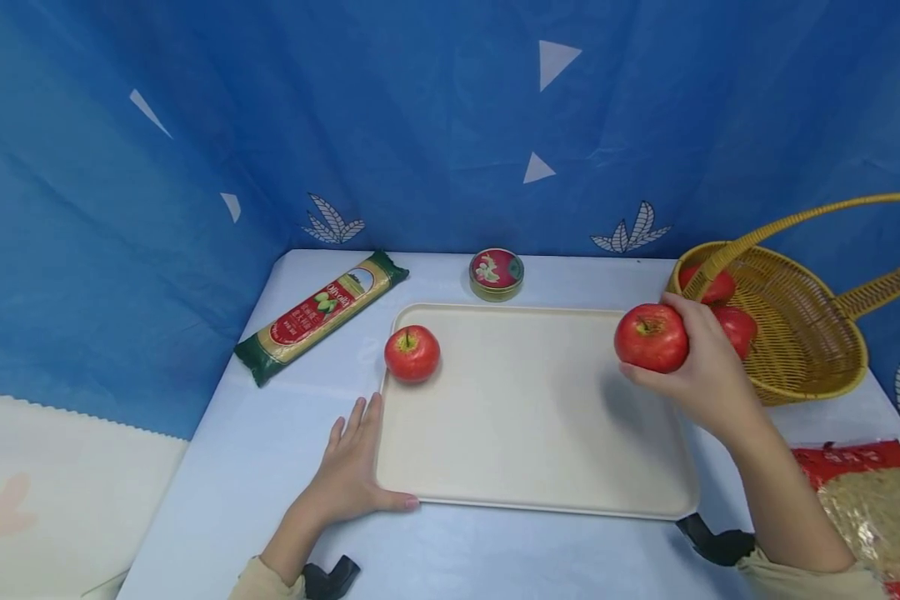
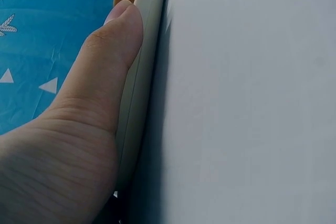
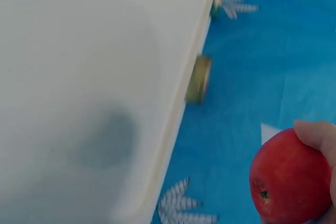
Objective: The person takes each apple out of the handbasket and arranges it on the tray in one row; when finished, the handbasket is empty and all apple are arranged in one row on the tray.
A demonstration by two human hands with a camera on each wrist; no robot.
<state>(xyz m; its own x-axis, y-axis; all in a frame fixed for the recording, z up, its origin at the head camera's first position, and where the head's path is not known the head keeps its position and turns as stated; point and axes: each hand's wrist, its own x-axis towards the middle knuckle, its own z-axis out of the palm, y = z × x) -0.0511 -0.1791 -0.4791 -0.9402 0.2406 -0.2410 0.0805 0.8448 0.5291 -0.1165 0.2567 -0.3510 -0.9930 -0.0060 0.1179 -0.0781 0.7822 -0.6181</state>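
My right hand (image 1: 708, 367) grips a red apple (image 1: 651, 337) above the right end of a cream tray (image 1: 525, 417); the apple's shadow falls on the tray. In the right wrist view the same apple (image 3: 290, 177) shows at lower right with a fingertip on it. My left hand (image 1: 352, 467) rests at the tray's near left corner, fingers straight along the left side and thumb (image 2: 113, 51) along the front rim. A second apple (image 1: 412, 354) sits at the tray's far left corner. Beside my right hand stands a yellow wicker basket (image 1: 810, 333) with two more apples (image 1: 735, 327) in it.
A green-ended pasta packet (image 1: 321, 317) lies left of the tray. Behind the tray stands a small round tin (image 1: 497, 273) with a red lid. At the right edge lies a red and clear bag (image 1: 870, 500). A blue curtain (image 1: 450, 125) hangs behind the table.
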